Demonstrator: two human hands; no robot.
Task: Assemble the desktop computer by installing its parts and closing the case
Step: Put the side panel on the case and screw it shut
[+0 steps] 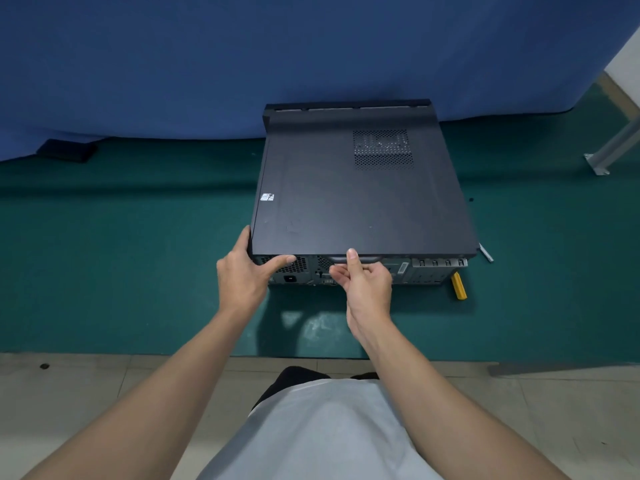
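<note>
One case: centre frame, flat on green mat, side panel on top.
Left hand: fingers wrap case's lower-left corner.
Right hand: thumb and fingers pinch side panel's near edge.

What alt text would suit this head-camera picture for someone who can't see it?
A person's hands hold a black computer case lying flat on a green mat: the left hand grips its near-left corner, the right hand pinches the near edge of the top panel. A yellow-handled tool lies beside it.
</note>
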